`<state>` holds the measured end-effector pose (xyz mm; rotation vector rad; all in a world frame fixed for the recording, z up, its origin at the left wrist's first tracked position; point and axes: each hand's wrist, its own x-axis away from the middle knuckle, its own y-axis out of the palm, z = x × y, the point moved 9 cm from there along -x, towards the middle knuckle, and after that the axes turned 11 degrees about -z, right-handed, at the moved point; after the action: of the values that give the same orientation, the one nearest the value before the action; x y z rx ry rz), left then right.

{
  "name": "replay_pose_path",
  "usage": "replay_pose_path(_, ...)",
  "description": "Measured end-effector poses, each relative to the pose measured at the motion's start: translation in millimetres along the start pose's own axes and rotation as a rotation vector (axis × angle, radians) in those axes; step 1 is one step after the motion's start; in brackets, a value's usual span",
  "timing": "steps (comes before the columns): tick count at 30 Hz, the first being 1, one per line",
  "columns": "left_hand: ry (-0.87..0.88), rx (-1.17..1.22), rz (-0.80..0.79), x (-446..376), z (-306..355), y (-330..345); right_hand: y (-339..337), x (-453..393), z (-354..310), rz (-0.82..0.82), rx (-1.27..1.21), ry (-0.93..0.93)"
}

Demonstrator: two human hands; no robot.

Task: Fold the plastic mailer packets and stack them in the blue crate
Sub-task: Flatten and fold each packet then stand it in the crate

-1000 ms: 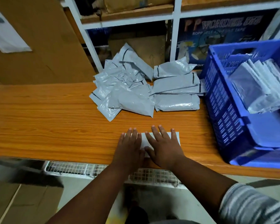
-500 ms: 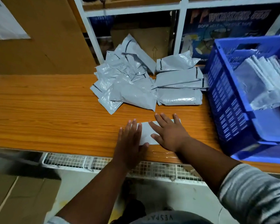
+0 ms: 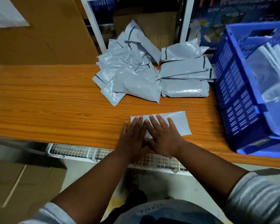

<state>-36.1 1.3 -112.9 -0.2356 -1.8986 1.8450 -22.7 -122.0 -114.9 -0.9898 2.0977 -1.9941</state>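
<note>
The person is pressing a grey mailer packet [image 3: 179, 122] flat against the wooden tabletop [image 3: 47, 107], near its front edge. The left hand [image 3: 132, 136] and the right hand [image 3: 163, 136] are lying side by side on the packet's left half, palms down, fingers [image 3: 158, 122] straight and slightly spread, gripping nothing. The packet's right end is sticking out bare past the right hand.

Judging by this, the fold is in hand: the packet is being flattened or creased, and it is not yet in the crate. The next move probably calls for finishing the crease, then lifting the folded packet and carrying it right to the blue crate [image 3: 242, 101], which is standing at the right end of the tabletop and is already holding a leaning row of folded packets [image 3: 268, 70]. Thin, slippery plastic may spring open, so a firm pinch on the fold seems wise.

A loose heap of unfolded packets [image 3: 132, 75] is waiting further back, with a neater pile [image 3: 186, 78] just beside the crate, so much work looks left.

On the dark box [image 3: 233, 18] on the shelf behind, the word "BOPP" is showing, followed by letters too blurred to read, under a larger line cut off by the frame. Upside-down lettering on the person's shirt is too smeared to make out.
</note>
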Motion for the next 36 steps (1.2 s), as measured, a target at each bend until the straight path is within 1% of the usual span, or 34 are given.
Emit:
replay_pose_path(2, -0.024, 0.018, 0.009, -1, 4, -9, -6, 0, 4, -0.025, -0.103, -0.015)
replay_pose_path(3, -0.028, 0.041, 0.037, -2, 7, -15, -12, 0, 7, -0.026, -0.203, -0.026)
replay_pose_path(5, 0.005, 0.072, 0.086, -5, 22, -24, -27, 5, 15, 0.013, -0.403, -0.05)
replay_pose_path(6, 0.023, 0.058, 0.069, -7, 30, -21, -31, 9, 20, 0.046, -0.409, -0.049)
replay_pose_path(8, 0.015, 0.004, 0.015, -9, 38, -10, -27, 18, 27, 0.07, -0.191, 0.025)
replay_pose_path(10, -0.003, -0.015, 0.02, -9, 38, -6, -13, 27, 32, 0.057, -0.009, 0.107)
replay_pose_path(11, 0.003, -0.015, 0.026, -10, 38, -4, -9, 31, 33, 0.058, 0.017, 0.118)
replay_pose_path(14, 0.029, -0.005, 0.063, -12, 37, -4, -4, 28, 34, 0.017, -0.006, 0.12)
replay_pose_path(16, 0.026, 0.009, 0.02, -13, 38, -2, -3, 26, 36, -0.024, -0.044, 0.118)
replay_pose_path(19, -0.009, -0.027, -0.072, -20, 42, -6, -10, 27, 41, -0.05, -0.174, 0.095)
replay_pose_path(21, 0.014, -0.016, -0.061, -27, 52, -15, -19, 30, 46, -0.059, -0.367, 0.042)
replay_pose_path(22, 0.026, -0.019, -0.076, -30, 57, -14, -24, 32, 49, -0.038, -0.472, 0.016)
replay_pose_path(23, 0.025, -0.026, -0.102, -32, 61, -10, -28, 36, 54, -0.006, -0.524, 0.004)
replay_pose_path(24, 0.017, -0.036, -0.109, -34, 62, -6, -29, 40, 60, 0.031, -0.484, 0.006)
replay_pose_path(26, 0.002, -0.068, -0.077, -38, 62, -3, -22, 50, 69, 0.075, -0.166, 0.042)
replay_pose_path(27, 0.008, -0.073, -0.08, -40, 61, -1, -13, 54, 71, 0.057, -0.049, 0.06)
replay_pose_path(28, 0.019, -0.072, -0.093, -40, 61, 1, -5, 57, 73, 0.023, -0.004, 0.075)
replay_pose_path(30, 0.029, -0.082, -0.104, -41, 60, 2, -1, 55, 73, -0.057, -0.046, 0.109)
replay_pose_path(33, 0.029, -0.045, -0.161, -44, 60, -3, -10, 43, 72, -0.243, -0.124, 0.158)
replay_pose_path(34, 0.03, -0.012, -0.181, -46, 59, -5, -18, 41, 72, -0.242, -0.13, 0.168)
replay_pose_path(35, 0.026, 0.034, -0.209, -50, 56, -7, -31, 41, 73, -0.17, -0.123, 0.178)
replay_pose_path(36, 0.036, 0.094, -0.214, -53, 53, -13, -46, 42, 72, -0.047, -0.1, 0.192)
